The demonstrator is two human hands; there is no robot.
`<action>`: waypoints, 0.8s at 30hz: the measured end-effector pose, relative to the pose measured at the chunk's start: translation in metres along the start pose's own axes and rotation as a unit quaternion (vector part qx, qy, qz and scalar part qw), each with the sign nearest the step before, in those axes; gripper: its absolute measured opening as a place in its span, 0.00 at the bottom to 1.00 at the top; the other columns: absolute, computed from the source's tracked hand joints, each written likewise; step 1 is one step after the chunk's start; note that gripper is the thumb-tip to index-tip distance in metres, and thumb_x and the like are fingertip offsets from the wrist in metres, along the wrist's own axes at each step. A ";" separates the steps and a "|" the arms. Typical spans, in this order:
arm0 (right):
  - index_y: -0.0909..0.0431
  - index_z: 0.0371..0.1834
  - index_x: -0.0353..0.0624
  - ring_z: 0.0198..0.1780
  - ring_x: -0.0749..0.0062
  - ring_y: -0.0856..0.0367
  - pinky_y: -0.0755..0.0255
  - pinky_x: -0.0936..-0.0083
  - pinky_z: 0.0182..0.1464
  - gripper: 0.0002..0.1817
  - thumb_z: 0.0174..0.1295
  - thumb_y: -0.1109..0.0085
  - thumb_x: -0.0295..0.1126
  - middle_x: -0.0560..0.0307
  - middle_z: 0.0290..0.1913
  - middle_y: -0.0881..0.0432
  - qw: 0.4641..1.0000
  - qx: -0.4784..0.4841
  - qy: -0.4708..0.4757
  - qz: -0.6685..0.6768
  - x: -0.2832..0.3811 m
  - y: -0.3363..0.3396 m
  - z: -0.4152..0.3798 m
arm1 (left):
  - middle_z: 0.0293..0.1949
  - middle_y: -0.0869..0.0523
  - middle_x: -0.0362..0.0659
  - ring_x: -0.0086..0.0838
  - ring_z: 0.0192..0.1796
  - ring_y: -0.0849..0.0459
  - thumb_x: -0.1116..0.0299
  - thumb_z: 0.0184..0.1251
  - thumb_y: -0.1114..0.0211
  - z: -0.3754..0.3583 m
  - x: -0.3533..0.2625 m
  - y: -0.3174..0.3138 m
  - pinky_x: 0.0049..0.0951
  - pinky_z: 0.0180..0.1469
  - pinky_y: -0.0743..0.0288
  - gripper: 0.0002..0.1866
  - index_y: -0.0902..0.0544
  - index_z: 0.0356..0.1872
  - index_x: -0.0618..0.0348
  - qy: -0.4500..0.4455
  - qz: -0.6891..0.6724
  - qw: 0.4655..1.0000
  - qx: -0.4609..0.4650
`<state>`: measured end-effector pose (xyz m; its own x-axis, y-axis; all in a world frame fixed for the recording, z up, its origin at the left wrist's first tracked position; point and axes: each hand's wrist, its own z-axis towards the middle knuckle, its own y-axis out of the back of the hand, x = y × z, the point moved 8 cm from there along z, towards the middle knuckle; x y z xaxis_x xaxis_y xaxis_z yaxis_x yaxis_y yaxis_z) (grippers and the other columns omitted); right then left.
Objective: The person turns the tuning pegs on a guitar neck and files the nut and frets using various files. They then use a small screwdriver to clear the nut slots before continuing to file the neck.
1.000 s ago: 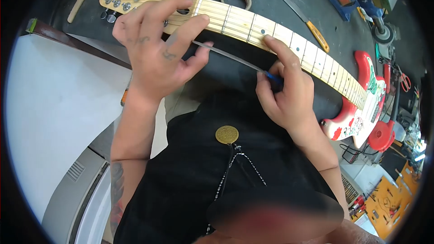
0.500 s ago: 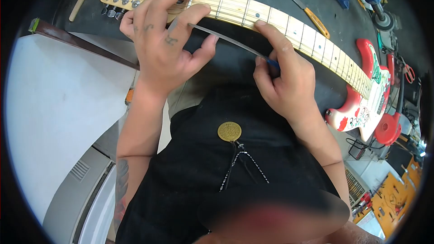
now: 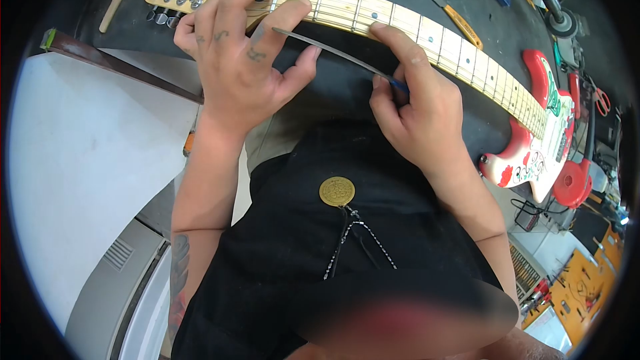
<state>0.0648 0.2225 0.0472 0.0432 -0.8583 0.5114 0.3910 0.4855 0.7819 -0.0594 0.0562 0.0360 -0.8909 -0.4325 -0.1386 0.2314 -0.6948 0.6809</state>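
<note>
Thin file (image 3: 327,49) held at both ends: left hand (image 3: 243,67) pinched tip, right hand (image 3: 413,110) gripped handle. File laid along guitar neck (image 3: 400,23) edge. Fret-edge filing judged underway; steady, even stroke needed next.

The person wears a black top that leaves both forearms bare. A round brass-coloured medallion (image 3: 337,191) hangs at the chest, with a beaded black-and-white cord (image 3: 352,240) trailing below it. The left hand (image 3: 243,60) bears small dark tattoos on the finger knuckles (too small to read), and a larger coloured tattoo (image 3: 177,273) marks the left forearm.
</note>
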 end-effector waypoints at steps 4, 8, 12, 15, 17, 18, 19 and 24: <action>0.20 0.78 0.49 0.34 0.53 0.08 0.16 0.59 0.38 0.38 0.61 0.29 0.20 0.50 0.38 0.08 0.999 0.017 -0.027 0.001 -0.001 0.003 -0.001 | 0.69 0.12 0.39 0.37 0.68 0.18 0.53 0.54 0.17 0.001 -0.001 0.001 0.45 0.70 0.42 0.32 0.11 0.64 0.39 -0.003 0.008 1.000 0.006; 0.19 0.76 0.48 0.37 0.53 0.07 0.15 0.60 0.41 0.35 0.62 0.30 0.19 0.48 0.45 0.06 0.999 -0.021 -0.041 -0.005 -0.004 0.011 -0.009 | 0.69 0.12 0.38 0.36 0.68 0.18 0.53 0.52 0.15 0.000 0.000 0.000 0.45 0.69 0.42 0.33 0.12 0.63 0.38 -0.009 0.000 1.000 -0.008; 0.17 0.73 0.47 0.39 0.54 0.06 0.14 0.61 0.42 0.33 0.62 0.31 0.18 0.49 0.51 0.05 0.999 -0.036 -0.036 -0.016 -0.003 0.012 -0.011 | 0.69 0.12 0.38 0.37 0.68 0.18 0.54 0.51 0.14 -0.002 0.001 0.000 0.45 0.69 0.42 0.33 0.12 0.62 0.38 -0.003 -0.002 1.000 0.000; 0.17 0.73 0.46 0.33 0.64 0.16 0.20 0.69 0.38 0.32 0.64 0.31 0.17 0.55 0.39 0.15 0.998 -0.042 -0.038 -0.003 -0.004 0.012 -0.011 | 0.69 0.12 0.38 0.37 0.68 0.18 0.54 0.51 0.13 0.001 0.000 0.001 0.45 0.69 0.42 0.32 0.12 0.61 0.39 -0.017 -0.018 0.999 -0.021; 0.16 0.74 0.45 0.27 0.75 0.25 0.26 0.76 0.35 0.31 0.66 0.31 0.16 0.61 0.27 0.25 0.998 -0.045 -0.038 0.014 -0.004 0.012 -0.011 | 0.69 0.12 0.38 0.38 0.68 0.18 0.54 0.51 0.13 0.001 0.000 0.001 0.45 0.69 0.42 0.33 0.13 0.61 0.39 -0.026 -0.017 0.999 -0.019; 0.16 0.74 0.45 0.27 0.75 0.25 0.26 0.75 0.35 0.31 0.66 0.31 0.16 0.61 0.27 0.25 0.998 -0.047 -0.038 0.014 -0.003 0.012 -0.011 | 0.69 0.12 0.38 0.38 0.68 0.18 0.54 0.51 0.13 0.000 0.000 -0.001 0.45 0.69 0.42 0.33 0.13 0.61 0.39 -0.026 -0.017 0.999 -0.018; 0.16 0.74 0.45 0.27 0.75 0.25 0.26 0.75 0.35 0.31 0.66 0.31 0.16 0.61 0.27 0.25 0.998 -0.048 -0.038 0.014 -0.003 0.012 -0.011 | 0.69 0.12 0.38 0.38 0.68 0.19 0.53 0.51 0.13 0.000 0.002 -0.001 0.45 0.69 0.42 0.32 0.13 0.61 0.39 -0.026 -0.040 0.998 -0.037; 0.17 0.73 0.46 0.33 0.65 0.15 0.20 0.69 0.38 0.31 0.64 0.31 0.16 0.55 0.39 0.15 0.998 -0.043 -0.040 0.008 -0.004 0.013 -0.010 | 0.70 0.12 0.38 0.39 0.68 0.19 0.53 0.53 0.13 0.001 -0.002 0.000 0.46 0.69 0.42 0.33 0.14 0.63 0.39 -0.017 -0.003 1.000 -0.005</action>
<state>0.0790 0.2306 0.0513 -0.0212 -0.8330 0.5529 0.4676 0.4805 0.7419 -0.0584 0.0575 0.0375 -0.9050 -0.4088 -0.1175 0.2298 -0.7024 0.6737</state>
